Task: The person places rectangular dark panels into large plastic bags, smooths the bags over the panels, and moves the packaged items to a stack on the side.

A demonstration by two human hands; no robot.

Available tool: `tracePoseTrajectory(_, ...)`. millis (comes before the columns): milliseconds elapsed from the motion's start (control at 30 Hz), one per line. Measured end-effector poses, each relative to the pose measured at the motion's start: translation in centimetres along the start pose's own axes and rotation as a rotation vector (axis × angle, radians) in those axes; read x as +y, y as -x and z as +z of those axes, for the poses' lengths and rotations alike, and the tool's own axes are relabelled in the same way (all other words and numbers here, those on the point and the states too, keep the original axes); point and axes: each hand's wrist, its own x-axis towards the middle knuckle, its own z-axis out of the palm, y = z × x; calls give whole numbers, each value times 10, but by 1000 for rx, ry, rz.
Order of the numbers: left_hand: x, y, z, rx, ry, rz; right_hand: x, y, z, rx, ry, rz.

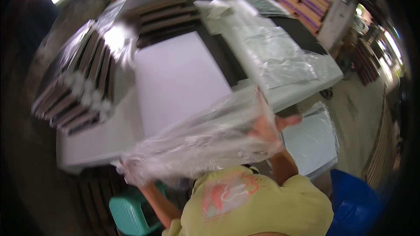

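A clear plastic bag stretches between my two hands, above the near edge of the table. My left hand grips its lower left end, with the fingers partly blurred behind the film. At the other end, my right hand holds the bag with its fingers against the film, while the thumb points out to the right. Beyond the bag, a flat white sheet or board lies on the table, its near part seen through the film or covered by it.
Dark panels are stacked behind the white sheet. A wrapped stack of panels stands at the left. Plastic sleeves lie at the right of the table. Below are wrapped white sheets, a green stool and a blue bag.
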Motion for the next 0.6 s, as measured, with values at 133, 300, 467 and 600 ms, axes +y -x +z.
tracePoseTrajectory(133,-2,-14,-39,16,-144,394,35,37,-21,113,173,366)
tracePoseTrajectory(300,-26,-8,-111,-173,-965,535,28,48,-41,772,285,306)
tracePoseTrajectory(467,11,7,-88,-590,-777,-560,19,51,-70,1024,1251,511)
tracePoseTrajectory(600,-34,-22,-69,-306,-980,-95,40,34,-84,1119,1842,285)
